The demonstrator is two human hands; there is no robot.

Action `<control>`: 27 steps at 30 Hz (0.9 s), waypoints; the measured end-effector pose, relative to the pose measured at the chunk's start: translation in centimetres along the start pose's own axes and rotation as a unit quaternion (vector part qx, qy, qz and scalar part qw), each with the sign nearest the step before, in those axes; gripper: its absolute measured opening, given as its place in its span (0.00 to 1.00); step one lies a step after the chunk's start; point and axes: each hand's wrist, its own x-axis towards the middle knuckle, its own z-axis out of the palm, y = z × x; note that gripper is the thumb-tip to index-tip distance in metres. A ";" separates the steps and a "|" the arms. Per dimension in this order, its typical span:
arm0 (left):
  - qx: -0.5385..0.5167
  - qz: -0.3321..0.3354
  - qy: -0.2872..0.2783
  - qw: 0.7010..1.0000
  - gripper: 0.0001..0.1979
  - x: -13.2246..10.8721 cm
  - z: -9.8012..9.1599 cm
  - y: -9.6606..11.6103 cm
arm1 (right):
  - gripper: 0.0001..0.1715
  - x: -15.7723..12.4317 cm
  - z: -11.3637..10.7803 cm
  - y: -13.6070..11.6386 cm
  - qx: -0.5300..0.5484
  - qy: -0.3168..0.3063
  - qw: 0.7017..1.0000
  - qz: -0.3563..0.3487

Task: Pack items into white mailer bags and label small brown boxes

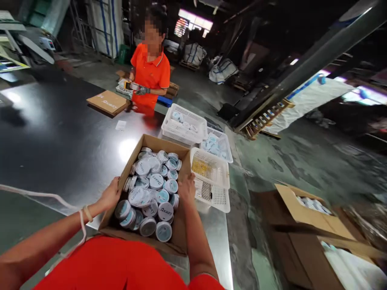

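Observation:
An open-topped cardboard box (165, 146) is tilted close against my body at the table's edge. Round white and pale-blue lidded containers (156, 181) fill it in a loose heap, several wrapped in clear plastic and some printed with "beauty" lettering. My left hand (111, 196) grips the box's left wall, with its fingertips partly hidden. On the opposite side, my right hand (187, 188) is closed over the right wall, fingers reaching over the rim. A pale band (88, 214) with a white cord lies around my left wrist.
White perforated baskets (184, 121) with small items stand right of the box on the dark shiny table (60, 133). Across it, a person in an orange shirt (151, 72) handles something beside a flat carton (108, 102). Open cartons (314, 213) stand at lower right.

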 end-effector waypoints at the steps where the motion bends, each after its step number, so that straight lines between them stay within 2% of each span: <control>1: -0.004 -0.006 0.001 1.000 0.26 0.0 0.0 0.1 | 0.27 0.1 0.1 0.1 0.011 0.008 1.000 0.001; 4: -0.012 -0.032 -0.004 0.999 0.27 0.1 -0.2 0.5 | 0.22 0.5 0.0 0.3 0.047 0.083 0.995 0.016; 7: -0.010 -0.047 -0.017 0.999 0.26 0.2 -0.7 0.9 | 0.05 0.6 -0.2 -0.3 0.131 0.212 0.968 -0.010; 9: 0.001 -0.046 -0.030 0.998 0.24 0.0 -1.2 1.0 | 0.14 0.1 -0.3 -1.2 0.226 0.273 0.931 -0.085; 11: 0.020 -0.049 -0.046 0.998 0.24 -0.1 -1.8 1.0 | 0.22 -0.7 -0.5 -2.4 0.292 0.297 0.897 -0.148; 13: 0.041 -0.055 -0.057 0.996 0.25 -0.1 -2.4 0.9 | 0.21 -1.7 -0.8 -3.6 0.302 0.298 0.891 -0.163; 17: 0.065 -0.059 -0.070 0.994 0.28 0.5 -3.2 1.0 | 0.18 -3.8 -2.2 -5.8 0.344 0.350 0.839 -0.236; 22: 0.067 -0.064 -0.072 0.993 0.27 0.5 -3.4 1.5 | 0.17 -6.6 -4.1 -7.2 0.320 0.443 0.796 -0.259; 27: 0.075 -0.059 -0.050 0.994 0.24 0.5 -3.4 2.0 | 0.14 -7.2 -5.0 -8.1 0.306 0.517 0.749 -0.280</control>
